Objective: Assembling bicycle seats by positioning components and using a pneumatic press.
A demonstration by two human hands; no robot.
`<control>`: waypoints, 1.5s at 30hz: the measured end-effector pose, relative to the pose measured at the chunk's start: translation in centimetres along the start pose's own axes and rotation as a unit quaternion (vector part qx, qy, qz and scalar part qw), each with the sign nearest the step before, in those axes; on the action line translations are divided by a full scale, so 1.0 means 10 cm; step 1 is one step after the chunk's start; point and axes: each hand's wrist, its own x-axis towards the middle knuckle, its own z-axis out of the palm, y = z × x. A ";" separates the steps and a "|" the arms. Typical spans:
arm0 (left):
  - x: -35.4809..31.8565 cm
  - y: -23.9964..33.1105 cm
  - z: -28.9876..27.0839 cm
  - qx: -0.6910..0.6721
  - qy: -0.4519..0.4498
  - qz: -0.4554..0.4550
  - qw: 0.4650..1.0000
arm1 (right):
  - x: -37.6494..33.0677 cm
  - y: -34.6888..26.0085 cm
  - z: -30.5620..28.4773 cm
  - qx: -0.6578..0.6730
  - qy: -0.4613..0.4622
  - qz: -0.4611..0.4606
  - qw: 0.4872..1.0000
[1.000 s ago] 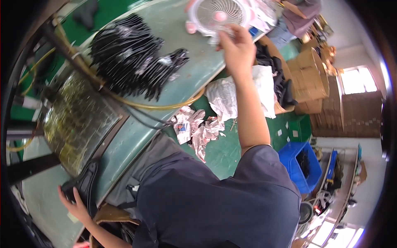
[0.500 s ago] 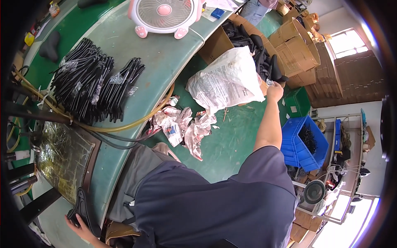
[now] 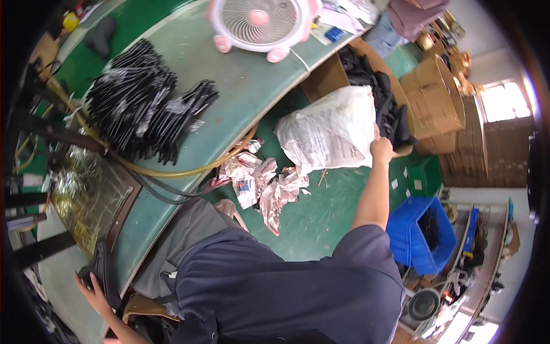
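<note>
My right hand (image 3: pixel 381 149) is stretched out over the floor, its fingers closed on the right edge of a big white plastic bag (image 3: pixel 329 129). Just past the hand, black parts (image 3: pixel 389 106) fill an open cardboard box (image 3: pixel 321 80) under the table edge. My left hand (image 3: pixel 91 289) is low at the left, fingers spread against a flat black object (image 3: pixel 103 266) at the near end of the table. A pink and white fan (image 3: pixel 260 23) stands on the green table (image 3: pixel 229 109).
A heap of black bagged parts (image 3: pixel 143 112) lies on the table, with a yellow hose (image 3: pixel 189 171) curving past. Crumpled wrappers (image 3: pixel 258 186) litter the green floor. A blue crate (image 3: pixel 421 232) sits at right, stacked cardboard boxes (image 3: pixel 441 94) beyond.
My right hand has left the fan on the table and come down and right to the white bag's edge. My left hand has stayed on the black object.
</note>
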 end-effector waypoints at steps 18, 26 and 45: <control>0.11 0.92 -0.37 -0.023 -0.161 0.031 0.986 | -2.93 -5.08 -2.51 0.189 0.149 -0.783 0.574; -0.66 0.99 -0.23 -0.193 -0.251 -0.084 0.945 | -3.24 -5.39 -2.68 0.033 0.241 -0.781 0.575; -0.82 1.22 -0.13 -0.594 -0.239 -0.224 0.735 | -4.46 -4.76 -3.23 0.313 -0.330 -0.809 0.373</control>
